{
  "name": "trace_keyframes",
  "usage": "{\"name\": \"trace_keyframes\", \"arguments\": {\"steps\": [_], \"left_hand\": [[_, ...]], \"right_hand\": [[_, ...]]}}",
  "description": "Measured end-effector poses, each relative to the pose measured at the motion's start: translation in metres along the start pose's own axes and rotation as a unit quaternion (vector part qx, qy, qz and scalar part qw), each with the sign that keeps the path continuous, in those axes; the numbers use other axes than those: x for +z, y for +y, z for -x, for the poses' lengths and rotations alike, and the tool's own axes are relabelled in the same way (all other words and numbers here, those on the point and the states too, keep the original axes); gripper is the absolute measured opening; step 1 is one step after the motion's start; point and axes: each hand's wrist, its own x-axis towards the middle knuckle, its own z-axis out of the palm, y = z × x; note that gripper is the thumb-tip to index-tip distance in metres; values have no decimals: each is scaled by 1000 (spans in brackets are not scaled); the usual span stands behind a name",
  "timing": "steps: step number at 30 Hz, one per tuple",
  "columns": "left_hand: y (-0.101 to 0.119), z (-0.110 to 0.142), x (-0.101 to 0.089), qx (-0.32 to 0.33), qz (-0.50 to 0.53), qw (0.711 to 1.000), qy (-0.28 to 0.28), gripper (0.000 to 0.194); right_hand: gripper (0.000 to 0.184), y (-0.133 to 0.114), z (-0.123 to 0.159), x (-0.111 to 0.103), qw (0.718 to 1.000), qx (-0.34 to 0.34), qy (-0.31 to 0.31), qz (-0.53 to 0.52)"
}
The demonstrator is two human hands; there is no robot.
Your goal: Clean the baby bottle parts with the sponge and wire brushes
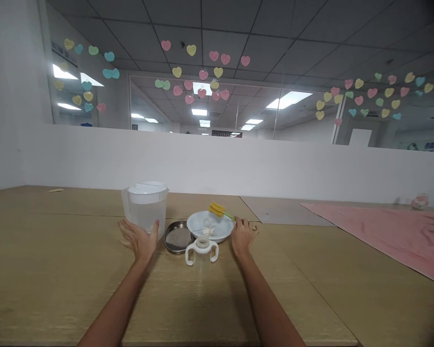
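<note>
Two bare forearms [112, 301] reach across a wooden table [198, 318] from its near edge. The left hand [139, 240] is spread wide before a lidded, translucent jug [147, 209]; contact is unclear. The right hand [244, 235] grips a yellow sponge brush [217, 209] by its green handle, its head over a white bowl [194, 223]. A two-handled bottle [203, 250] stands in front of the bowl, a round metal dish [178, 240] to its left.

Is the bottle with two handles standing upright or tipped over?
Upright: the bottle stands with its neck at the top.
</note>
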Motion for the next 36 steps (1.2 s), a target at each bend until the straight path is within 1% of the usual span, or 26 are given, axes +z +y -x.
{"name": "trace_keyframes", "arguments": {"steps": [1, 2, 5, 7, 10, 14, 16, 18, 23, 27, 30, 36], "left_hand": [[10, 1, -2, -27, -39, 998, 32, 91], [19, 3, -4, -11, -52, 998, 30, 87], [41, 12, -6, 87, -55, 994, -34, 67], [47, 18, -5, 134, -66, 986, -72, 54], [42, 21, -2, 158, -81, 979, -99, 42], [32, 16, 0, 131, -79, 985, -86, 36], [29, 15, 0, 127, -75, 985, -88, 32], [28, 14, 0, 138, -70, 983, -100, 29], [28, 16, 1, 167, -55, 976, -130, 24], [28, 16, 1, 166, -42, 976, -134, 21], [26, 15, 2, 168, -40, 976, -135, 21], [25, 16, 2, 169, -50, 973, -146, 21]], "right_hand": [[35, 1, 0, 0, 1000, 1, 8, 2], [35, 2, 0, 0, 1000, 2, 15, 4], [34, 4, 0, -1, 999, 3, 39, 15], [33, 4, -1, -3, 998, 11, 53, 22], [32, 3, -1, -5, 998, 28, 57, 28], [31, 3, -1, -4, 998, 41, 48, 26], [28, 3, -1, -6, 998, 33, 49, 33], [24, 3, -2, -11, 997, 14, 54, 49], [24, -1, -5, -26, 994, -33, 66, 78], [24, -4, -6, -34, 995, -29, 63, 75], [24, -3, -7, -37, 996, -26, 62, 65], [23, -4, -6, -34, 995, -53, 60, 58]]}}
